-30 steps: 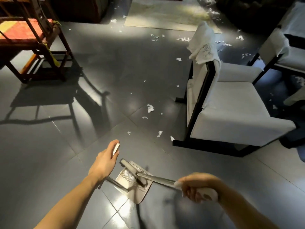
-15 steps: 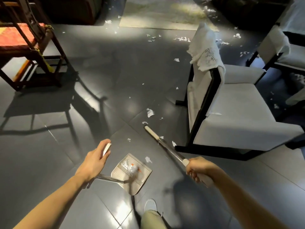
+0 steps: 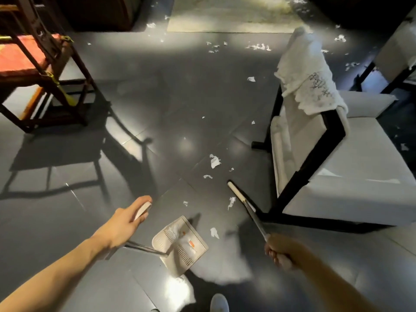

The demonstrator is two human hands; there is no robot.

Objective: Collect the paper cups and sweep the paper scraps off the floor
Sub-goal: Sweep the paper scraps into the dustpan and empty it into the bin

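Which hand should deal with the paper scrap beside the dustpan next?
Right: the right hand grips the broom near that scrap; the left hand holds the dustpan by its handle.

Glossy dark grey tiled floor [image 3: 157,104] fills the room and mirrors bright glare patches. At 10 o'clock stands a dark wooden chair [image 3: 51,70] with a red-orange cushion [image 3: 18,57], its long shadow [image 3: 67,163] thrown toward 8. At 3 o'clock sits a white black-framed armchair [image 3: 360,167], a lacy white cloth [image 3: 308,82] draped over its back. A pale rug [image 3: 225,19] lies at 12, and what may be a second armchair [image 3: 391,55] at 2.
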